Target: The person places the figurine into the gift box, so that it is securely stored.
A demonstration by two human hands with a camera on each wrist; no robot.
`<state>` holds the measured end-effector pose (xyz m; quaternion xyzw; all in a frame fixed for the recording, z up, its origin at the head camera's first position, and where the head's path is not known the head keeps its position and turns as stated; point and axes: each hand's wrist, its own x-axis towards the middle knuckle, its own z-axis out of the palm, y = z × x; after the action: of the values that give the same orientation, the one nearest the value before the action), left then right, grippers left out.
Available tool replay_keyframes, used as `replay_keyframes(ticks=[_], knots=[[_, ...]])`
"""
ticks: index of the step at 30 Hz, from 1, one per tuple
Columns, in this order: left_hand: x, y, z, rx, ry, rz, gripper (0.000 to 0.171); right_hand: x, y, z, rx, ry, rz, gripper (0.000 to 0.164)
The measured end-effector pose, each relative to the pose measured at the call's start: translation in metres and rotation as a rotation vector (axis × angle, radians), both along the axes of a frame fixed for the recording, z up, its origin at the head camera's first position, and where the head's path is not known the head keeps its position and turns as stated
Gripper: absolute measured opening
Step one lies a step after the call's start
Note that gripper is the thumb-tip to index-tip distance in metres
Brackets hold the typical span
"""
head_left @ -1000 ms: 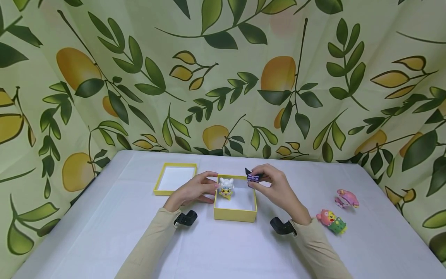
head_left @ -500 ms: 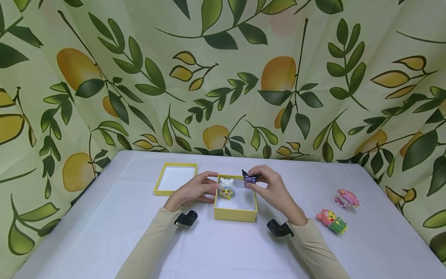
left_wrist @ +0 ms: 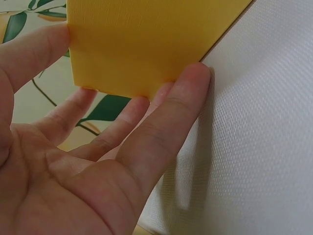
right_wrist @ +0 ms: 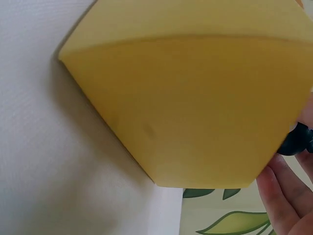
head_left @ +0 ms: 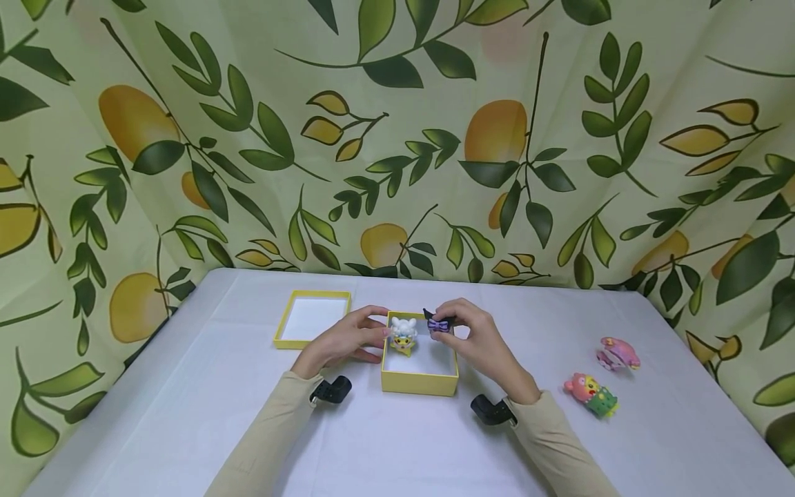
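A yellow box (head_left: 419, 384) with a white interior stands, its top uncovered, on the white-covered table. Inside its left part is a small figurine (head_left: 403, 336) with a fluffy white top and yellow body. My left hand (head_left: 349, 338) touches the box's left side; the left wrist view shows thumb and fingertips against the yellow wall (left_wrist: 132, 49), fingers fairly straight. Over the back right of the box, my right hand (head_left: 477, 338) pinches a black figurine (head_left: 438, 324) with a purple bow. In the right wrist view, the box wall (right_wrist: 176, 112) hides most of that figurine.
A shallow yellow-rimmed box lid (head_left: 319, 293) lies inside up, behind the left hand. At the right are a pink figurine (head_left: 619, 353) and a pink, yellow and green figurine (head_left: 592, 395). A leaf-and-fruit patterned curtain (head_left: 404, 138) hangs behind the table.
The right hand has carried the black figurine leftward and slightly down, from the box's back right corner to over its inside. Left hand, box and white-topped figurine have stayed put.
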<state>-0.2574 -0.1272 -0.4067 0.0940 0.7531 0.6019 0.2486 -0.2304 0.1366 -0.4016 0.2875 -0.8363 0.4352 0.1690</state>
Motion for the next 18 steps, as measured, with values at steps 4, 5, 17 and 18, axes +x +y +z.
replay_keyframes(ticks=[4, 5, 17, 18], knots=[[0.0003, 0.0001, 0.0002, 0.008, -0.002, 0.004, 0.052, -0.0001, -0.0016, -0.0025, 0.046, 0.034, -0.017, 0.027], [0.0006, 0.0001, 0.0003, 0.010, -0.003, 0.005, 0.052, -0.0004, -0.0020, -0.0030, 0.052, 0.043, -0.020, 0.027], [0.0015, 0.0007, 0.0006, 0.036, -0.008, 0.011, 0.052, -0.0039, -0.0059, -0.0071, 0.138, 0.083, -0.016, 0.025], [0.0014, 0.0007, 0.0005, 0.035, -0.010, 0.012, 0.052, -0.0042, -0.0063, -0.0074, 0.144, 0.088, -0.016, 0.025]])
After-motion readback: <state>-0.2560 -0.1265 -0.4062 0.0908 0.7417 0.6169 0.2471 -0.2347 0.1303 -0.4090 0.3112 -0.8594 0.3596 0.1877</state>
